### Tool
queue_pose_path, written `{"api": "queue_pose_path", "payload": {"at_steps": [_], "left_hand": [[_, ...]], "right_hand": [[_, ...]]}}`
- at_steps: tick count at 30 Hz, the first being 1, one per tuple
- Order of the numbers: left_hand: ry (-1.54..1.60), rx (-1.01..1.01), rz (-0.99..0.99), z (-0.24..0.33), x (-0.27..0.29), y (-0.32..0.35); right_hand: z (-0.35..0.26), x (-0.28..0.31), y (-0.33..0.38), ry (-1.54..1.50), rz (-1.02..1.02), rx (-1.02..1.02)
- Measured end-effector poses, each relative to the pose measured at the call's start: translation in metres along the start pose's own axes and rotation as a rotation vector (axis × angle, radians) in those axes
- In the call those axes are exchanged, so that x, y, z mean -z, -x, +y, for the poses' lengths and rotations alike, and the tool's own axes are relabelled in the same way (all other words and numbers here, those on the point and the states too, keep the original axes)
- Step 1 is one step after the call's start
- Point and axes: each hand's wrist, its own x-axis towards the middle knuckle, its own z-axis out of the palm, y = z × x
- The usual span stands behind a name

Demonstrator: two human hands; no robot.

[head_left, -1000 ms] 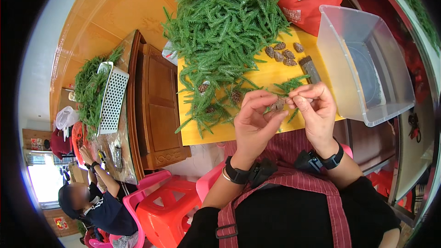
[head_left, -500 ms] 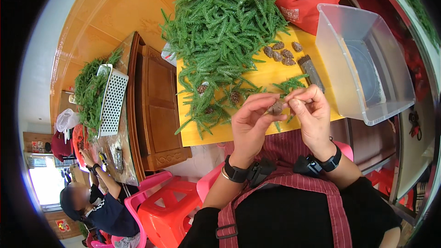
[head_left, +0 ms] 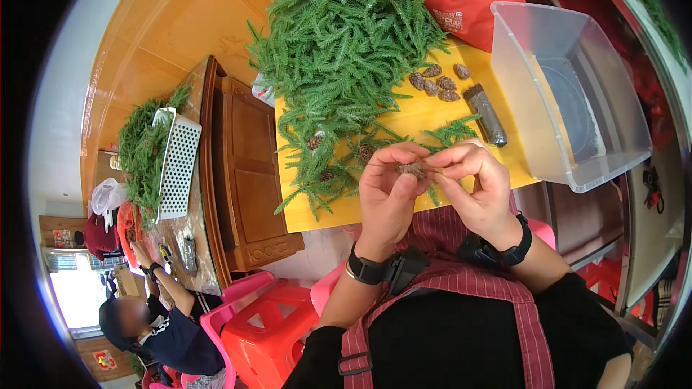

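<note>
Just over the table's near edge, my left hand (head_left: 390, 191) pinches a small brown pine cone (head_left: 412, 170) between thumb and fingers. My right hand (head_left: 478, 184) is closed beside it, its fingertips pinching a thin brown strand at the cone's right side. The fingers partly cover the strand. A green artificial fir sprig (head_left: 453, 132) lies just beyond the hands. Farther back are several loose pine cones (head_left: 447, 83) and a dark bundle of thin sticks in clear wrap (head_left: 486, 117).
A large heap of green fir sprigs (head_left: 346, 36) covers the yellow table's (head_left: 303, 217) left side. A red bag (head_left: 476, 0) and a clear plastic bin (head_left: 569, 101) stand at the right. Leftward, a co-worker (head_left: 173, 335) sits at another table with a white perforated basket (head_left: 179, 166).
My left hand has turned the pine cone and shifted it slightly left. My right hand has moved a little left and down, its fingers curling closer to the cone.
</note>
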Motion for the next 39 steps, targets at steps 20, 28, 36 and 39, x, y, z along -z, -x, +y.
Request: {"api": "queue_pose_path", "payload": {"at_steps": [20, 28, 36, 39], "left_hand": [[-0.05, 0.103, 0.011, 0.001, 0.005, 0.002], [-0.218, 0.17, -0.056, 0.008, 0.005, 0.001], [-0.237, 0.374, -0.106, 0.022, 0.005, 0.006], [-0.214, 0.486, -0.227, 0.025, 0.009, 0.007]], "right_hand": [[-0.012, 0.011, -0.013, -0.365, -0.084, -0.319], [-0.01, 0.024, -0.022, -0.282, -0.188, -0.288], [0.001, 0.029, -0.033, -0.306, -0.513, -0.208], [0.003, 0.029, -0.032, -0.478, -0.605, -0.303]]}}
